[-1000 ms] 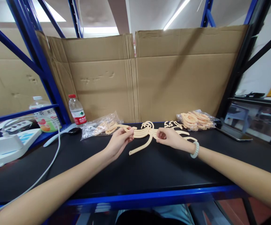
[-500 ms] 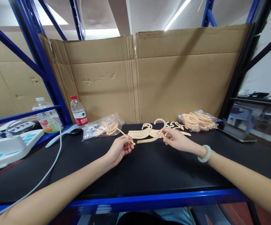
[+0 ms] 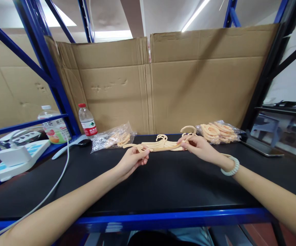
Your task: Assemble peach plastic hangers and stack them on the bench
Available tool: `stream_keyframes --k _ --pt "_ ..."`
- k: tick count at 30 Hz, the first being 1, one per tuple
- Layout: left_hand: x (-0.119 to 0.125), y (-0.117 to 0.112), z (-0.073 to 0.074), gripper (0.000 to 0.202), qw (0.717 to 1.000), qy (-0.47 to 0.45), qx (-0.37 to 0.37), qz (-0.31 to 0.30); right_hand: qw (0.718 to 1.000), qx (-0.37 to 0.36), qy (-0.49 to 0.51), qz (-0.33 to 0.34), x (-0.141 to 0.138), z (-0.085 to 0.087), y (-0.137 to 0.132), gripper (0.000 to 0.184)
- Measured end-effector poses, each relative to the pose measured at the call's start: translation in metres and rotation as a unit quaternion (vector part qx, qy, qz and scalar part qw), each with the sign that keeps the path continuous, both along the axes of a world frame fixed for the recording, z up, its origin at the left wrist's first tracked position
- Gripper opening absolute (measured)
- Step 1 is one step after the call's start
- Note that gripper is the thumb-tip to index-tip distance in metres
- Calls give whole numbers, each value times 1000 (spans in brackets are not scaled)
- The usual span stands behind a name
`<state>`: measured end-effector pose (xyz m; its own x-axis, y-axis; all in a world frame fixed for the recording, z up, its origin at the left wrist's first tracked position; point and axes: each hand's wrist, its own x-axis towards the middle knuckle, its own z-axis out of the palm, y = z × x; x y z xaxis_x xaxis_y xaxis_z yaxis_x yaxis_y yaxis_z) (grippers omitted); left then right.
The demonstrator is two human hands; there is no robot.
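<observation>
My right hand [image 3: 200, 147] pinches a beige plastic clothes hanger part [image 3: 188, 128] just below its hook, and its arm reaches left. My left hand [image 3: 132, 160] is closed on a beige curved hanger piece [image 3: 129, 146]. Thumb and fingers grip it at the tip of the other part's arm, and the two meet there; whether they are locked together I cannot tell. Behind them, a row of beige hangers [image 3: 161, 137] lies on the black tabletop [image 3: 163, 184], partly covered by the held parts and my right hand.
Clear bags of beige parts lie at left [image 3: 114, 138] and right, the right bag [image 3: 221, 132] near a dark flat device [image 3: 264, 148]. A red-capped bottle [image 3: 87, 121], a brush [image 3: 71, 146], a power strip [image 3: 14, 164] and a white cable [image 3: 66, 167] occupy the left. Cardboard [image 3: 201, 78] stands behind.
The two held parts have come together. The left piece has turned and swung leftward, and the hook in my right hand has shifted right and tilted over.
</observation>
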<state>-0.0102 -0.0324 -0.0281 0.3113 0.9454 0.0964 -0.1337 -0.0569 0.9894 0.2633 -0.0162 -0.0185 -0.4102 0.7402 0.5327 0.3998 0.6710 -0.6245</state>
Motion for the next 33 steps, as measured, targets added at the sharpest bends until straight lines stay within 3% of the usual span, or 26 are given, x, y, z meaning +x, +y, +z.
stream_keyframes --k 14,23,33 --pt "3 -7 4 25 992 -115 -33 -31 998 47 19 23 2 6 -12 32" --pt "3 -6 4 23 993 -112 18 -13 998 53 25 25 0 5 -13 34" --pt "-2 0 -2 17 993 -115 -10 -10 996 73 44 26 -3 4 -17 27"
